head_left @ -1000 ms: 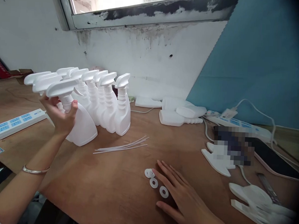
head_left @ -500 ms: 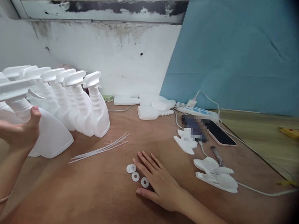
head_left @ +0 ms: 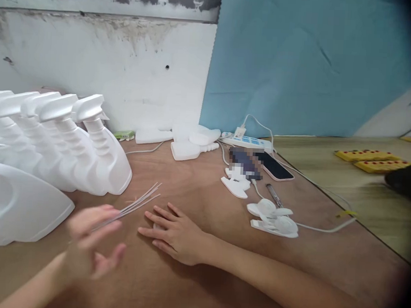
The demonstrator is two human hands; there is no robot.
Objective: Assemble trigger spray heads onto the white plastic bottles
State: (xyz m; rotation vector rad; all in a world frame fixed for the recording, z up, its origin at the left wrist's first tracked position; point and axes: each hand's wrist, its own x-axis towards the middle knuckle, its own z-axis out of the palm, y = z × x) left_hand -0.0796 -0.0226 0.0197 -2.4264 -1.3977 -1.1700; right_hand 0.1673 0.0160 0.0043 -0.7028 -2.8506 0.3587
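Observation:
My left hand is blurred, open and empty, hovering low over the wooden table just right of a white spray bottle that stands at the left edge. My right hand lies flat, palm down, on the table with fingers spread; the small white rings are hidden under it. A bundle of thin white tubes lies between the two hands. A row of white spray bottles stands behind at the left.
Bottles lying on their sides rest by the wall. A power strip, a phone, white trigger heads and a cable lie at centre right. Yellow blocks sit on the far bench. A blue sheet covers the wall.
My left hand has let go of the spray bottle, which now stands on the table, and swung right. My right hand slid left over the rings. The view panned right.

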